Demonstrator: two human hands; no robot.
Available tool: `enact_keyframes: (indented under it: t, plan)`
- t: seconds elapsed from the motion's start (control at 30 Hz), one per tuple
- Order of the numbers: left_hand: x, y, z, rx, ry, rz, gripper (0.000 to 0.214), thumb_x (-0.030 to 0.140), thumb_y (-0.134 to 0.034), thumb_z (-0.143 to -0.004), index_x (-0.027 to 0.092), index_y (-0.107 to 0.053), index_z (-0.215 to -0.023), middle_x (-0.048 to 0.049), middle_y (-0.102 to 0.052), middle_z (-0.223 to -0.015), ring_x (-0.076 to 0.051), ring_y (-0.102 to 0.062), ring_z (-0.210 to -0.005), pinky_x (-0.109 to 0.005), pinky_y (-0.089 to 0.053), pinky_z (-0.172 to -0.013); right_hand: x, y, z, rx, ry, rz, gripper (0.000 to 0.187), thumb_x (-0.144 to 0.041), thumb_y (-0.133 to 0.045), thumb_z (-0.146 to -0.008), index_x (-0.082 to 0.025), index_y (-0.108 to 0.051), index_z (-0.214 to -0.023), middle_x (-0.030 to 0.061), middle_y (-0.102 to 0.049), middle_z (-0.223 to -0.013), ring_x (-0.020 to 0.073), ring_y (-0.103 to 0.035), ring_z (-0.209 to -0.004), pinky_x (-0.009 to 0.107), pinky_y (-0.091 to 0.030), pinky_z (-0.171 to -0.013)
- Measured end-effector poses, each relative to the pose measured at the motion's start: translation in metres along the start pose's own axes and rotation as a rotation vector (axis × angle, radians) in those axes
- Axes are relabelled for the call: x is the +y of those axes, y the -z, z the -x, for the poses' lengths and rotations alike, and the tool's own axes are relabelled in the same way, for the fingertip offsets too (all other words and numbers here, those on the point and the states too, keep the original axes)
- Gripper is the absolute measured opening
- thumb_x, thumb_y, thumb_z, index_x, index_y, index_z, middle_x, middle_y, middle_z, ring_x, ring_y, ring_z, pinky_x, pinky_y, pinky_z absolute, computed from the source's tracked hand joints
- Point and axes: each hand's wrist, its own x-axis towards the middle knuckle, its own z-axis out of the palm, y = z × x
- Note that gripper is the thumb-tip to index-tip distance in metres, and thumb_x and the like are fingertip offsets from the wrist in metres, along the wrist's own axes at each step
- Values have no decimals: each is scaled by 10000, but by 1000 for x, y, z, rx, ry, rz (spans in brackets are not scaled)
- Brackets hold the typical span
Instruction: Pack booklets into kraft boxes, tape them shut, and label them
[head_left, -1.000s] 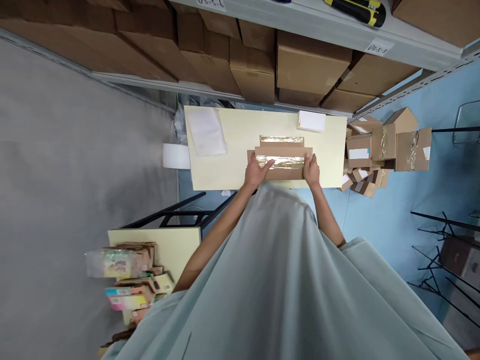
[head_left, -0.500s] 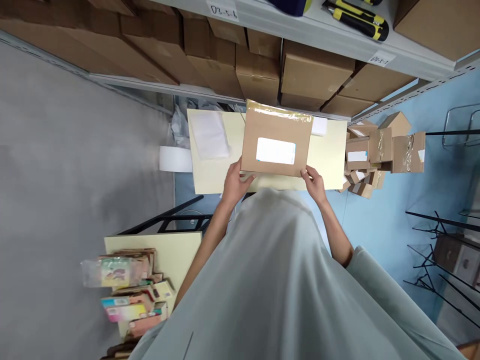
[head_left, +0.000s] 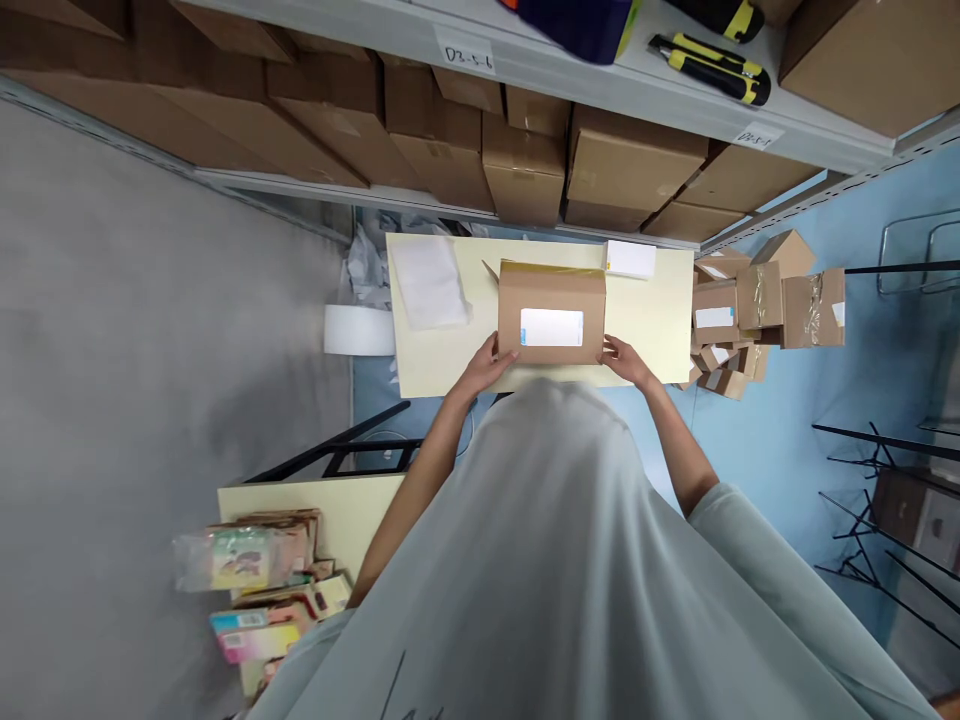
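A brown cardboard box (head_left: 551,280) with a white label (head_left: 551,327) faces me at the near middle of the pale yellow table (head_left: 652,340). A flap sticks out at its upper left, and shiny tape runs along its far edge. My left hand (head_left: 486,367) grips the lower left corner, its thumb on the front face. At the lower right corner, my right hand (head_left: 626,360) has its fingertips on the box's side. The fingers behind the box are partly hidden.
White sheets (head_left: 429,282) lie on the table's left, a small white box (head_left: 630,259) at its back right. Taped cartons (head_left: 761,295) are piled at the right. A shelf (head_left: 525,75) with box cutters (head_left: 712,68) overhangs the far side. Packaged goods (head_left: 262,590) crowd a lower-left table.
The cardboard box has come down and tipped from a raised, tilted position, and a side flap now shows. Both hands have moved down with it, still at its lower corners.
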Motion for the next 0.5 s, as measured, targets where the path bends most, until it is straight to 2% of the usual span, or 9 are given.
enact_keyframes:
  t: [0.1,0.17,0.27,0.37,0.5]
  plan:
    - [10,6,-17,112,67,-1,920,589,-797,-917,144,-513,-1670,-259,-509,-1763,-373,-537,-1630,-538,-455,-1346,-15,7,-16,47,-30,-101,837,-426,-826,-927,-85,-566,-1645,257,-645,-1645,342,-693,-1455,604,-549,-1251]
    - [19,9,-28,159,112,13,961,561,-804,-936,127,-452,-1719,-283,-465,-1784,-375,-530,-1636,-533,-465,-1338,-27,9,-25,87,-16,-161,774,-464,-805,-953,-112,-601,-1610,223,-662,-1640,325,-682,-1473,584,-538,-1271]
    - [34,14,-38,159,119,33,966,520,-819,-942,107,-435,-1727,-281,-621,-1652,-370,-654,-1513,-547,-523,-1288,-45,8,-30,67,48,-185,636,-558,-821,-934,-148,-750,-1415,171,-746,-1546,330,-710,-1422,583,-545,-1268]
    - [47,17,-35,156,92,5,885,502,-875,-895,137,-552,-1634,-224,-766,-1453,-364,-764,-1330,-568,-604,-1196,-59,4,-22,3,149,-229,647,-657,-849,-892,-177,-812,-1323,120,-799,-1470,337,-747,-1353,576,-565,-1255]
    - [59,16,-12,168,13,-8,772,572,-889,-882,173,-648,-1498,-201,-753,-1477,-350,-787,-1264,-569,-634,-1159,-74,3,7,148,232,-259,735,-763,-831,-884,-211,-817,-1371,116,-762,-1535,352,-703,-1450,555,-554,-1272]
